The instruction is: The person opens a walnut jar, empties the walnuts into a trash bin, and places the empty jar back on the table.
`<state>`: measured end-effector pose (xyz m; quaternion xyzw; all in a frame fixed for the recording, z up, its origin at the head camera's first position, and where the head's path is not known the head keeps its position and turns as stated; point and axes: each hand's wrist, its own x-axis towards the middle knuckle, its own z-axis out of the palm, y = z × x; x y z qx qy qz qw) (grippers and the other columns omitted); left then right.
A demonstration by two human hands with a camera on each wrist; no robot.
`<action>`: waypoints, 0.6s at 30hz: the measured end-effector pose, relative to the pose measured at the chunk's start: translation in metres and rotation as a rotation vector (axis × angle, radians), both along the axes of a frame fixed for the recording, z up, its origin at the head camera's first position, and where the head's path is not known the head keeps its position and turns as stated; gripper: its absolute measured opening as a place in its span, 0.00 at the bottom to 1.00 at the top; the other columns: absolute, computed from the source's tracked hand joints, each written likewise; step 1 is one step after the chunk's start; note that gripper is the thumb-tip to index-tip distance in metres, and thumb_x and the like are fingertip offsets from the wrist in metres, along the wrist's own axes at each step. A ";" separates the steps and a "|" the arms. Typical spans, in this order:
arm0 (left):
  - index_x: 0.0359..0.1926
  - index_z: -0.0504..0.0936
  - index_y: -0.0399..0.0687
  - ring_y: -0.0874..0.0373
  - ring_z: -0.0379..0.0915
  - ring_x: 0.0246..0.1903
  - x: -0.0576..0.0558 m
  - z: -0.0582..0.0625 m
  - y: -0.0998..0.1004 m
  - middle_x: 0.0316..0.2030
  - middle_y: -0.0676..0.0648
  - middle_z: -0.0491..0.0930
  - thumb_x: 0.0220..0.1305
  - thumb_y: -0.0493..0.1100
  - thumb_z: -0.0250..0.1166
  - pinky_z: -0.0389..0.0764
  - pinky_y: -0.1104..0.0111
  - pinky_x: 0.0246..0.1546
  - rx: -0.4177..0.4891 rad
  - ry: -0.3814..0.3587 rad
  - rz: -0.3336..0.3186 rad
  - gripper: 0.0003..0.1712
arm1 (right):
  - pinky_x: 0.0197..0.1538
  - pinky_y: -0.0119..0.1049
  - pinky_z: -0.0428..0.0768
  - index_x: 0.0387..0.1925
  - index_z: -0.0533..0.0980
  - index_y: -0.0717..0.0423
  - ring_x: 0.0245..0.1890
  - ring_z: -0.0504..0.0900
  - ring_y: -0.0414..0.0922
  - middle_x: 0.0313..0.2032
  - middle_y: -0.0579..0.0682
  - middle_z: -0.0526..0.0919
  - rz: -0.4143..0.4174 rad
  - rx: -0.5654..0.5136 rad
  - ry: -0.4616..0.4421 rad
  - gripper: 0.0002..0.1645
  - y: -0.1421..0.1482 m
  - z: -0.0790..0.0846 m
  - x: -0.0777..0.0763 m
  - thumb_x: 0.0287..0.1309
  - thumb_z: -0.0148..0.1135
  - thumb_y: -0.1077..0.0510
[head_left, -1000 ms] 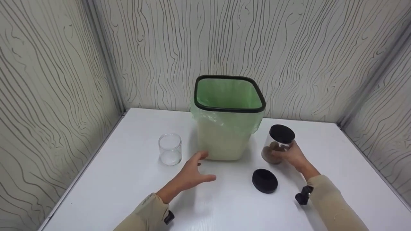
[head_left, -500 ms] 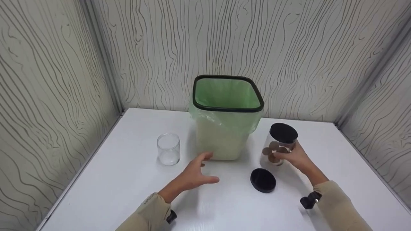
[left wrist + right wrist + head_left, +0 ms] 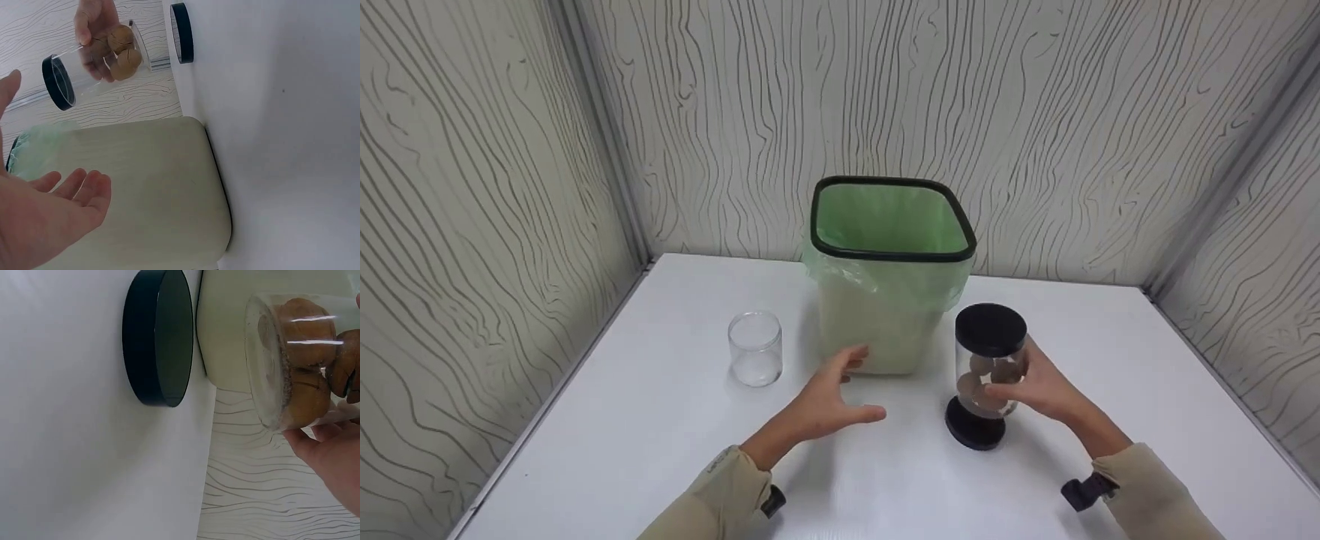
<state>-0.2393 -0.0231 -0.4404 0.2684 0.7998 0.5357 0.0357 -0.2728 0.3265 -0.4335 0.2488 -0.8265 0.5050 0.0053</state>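
My right hand (image 3: pixel 1046 382) grips a clear jar (image 3: pixel 84 70) with a black lid (image 3: pixel 991 329) on top. Several round, cracked brown balls (image 3: pixel 306 337), possibly walnuts, lie in its lower part. The jar is held upright, its bottom raised off the table. Behind a loose black lid (image 3: pixel 157 337), which lies on the table, the jar hides part of that lid in the head view. My left hand (image 3: pixel 817 405) hovers before the bin with thumb and fingers spread apart, holding nothing. To its left stands a second clear jar (image 3: pixel 755 351), lidless and with nothing inside.
A pale square bin (image 3: pixel 874 330) with a black rim ring and a green bag liner (image 3: pixel 896 217) stands at the back middle of the white table (image 3: pixel 660 390). Patterned wall panels (image 3: pixel 735 112) enclose the table behind and at both sides.
The right hand has raised the filled jar from the table and brought it left and nearer, above the loose lid. The balls inside have shifted. My left hand has drifted slightly right.
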 end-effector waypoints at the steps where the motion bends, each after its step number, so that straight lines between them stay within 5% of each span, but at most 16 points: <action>1: 0.70 0.56 0.42 0.52 0.58 0.64 0.000 0.001 0.002 0.65 0.47 0.62 0.51 0.54 0.73 0.63 0.56 0.61 0.003 0.003 0.002 0.51 | 0.40 0.39 0.74 0.61 0.60 0.49 0.38 0.74 0.51 0.45 0.56 0.77 0.001 0.023 0.005 0.45 -0.003 0.000 0.002 0.43 0.74 0.63; 4: 0.70 0.56 0.43 0.54 0.58 0.64 -0.001 0.004 0.007 0.66 0.47 0.62 0.50 0.55 0.73 0.63 0.57 0.61 0.004 0.016 0.008 0.52 | 0.42 0.43 0.74 0.61 0.59 0.48 0.39 0.74 0.50 0.45 0.53 0.77 0.009 0.056 0.000 0.46 -0.010 0.000 0.007 0.42 0.74 0.62; 11: 0.69 0.57 0.42 0.55 0.59 0.63 -0.003 0.013 0.019 0.65 0.45 0.63 0.50 0.53 0.73 0.65 0.60 0.60 0.054 0.065 -0.006 0.51 | 0.58 0.61 0.62 0.69 0.53 0.52 0.59 0.65 0.53 0.58 0.54 0.68 0.004 0.094 -0.030 0.58 -0.028 -0.002 0.019 0.37 0.76 0.59; 18: 0.69 0.59 0.45 0.57 0.60 0.62 -0.004 0.018 0.031 0.63 0.47 0.65 0.50 0.53 0.73 0.66 0.61 0.59 0.083 0.063 0.004 0.49 | 0.57 0.59 0.64 0.69 0.53 0.51 0.57 0.67 0.53 0.58 0.53 0.68 0.043 0.088 -0.060 0.58 -0.041 -0.006 0.027 0.37 0.75 0.59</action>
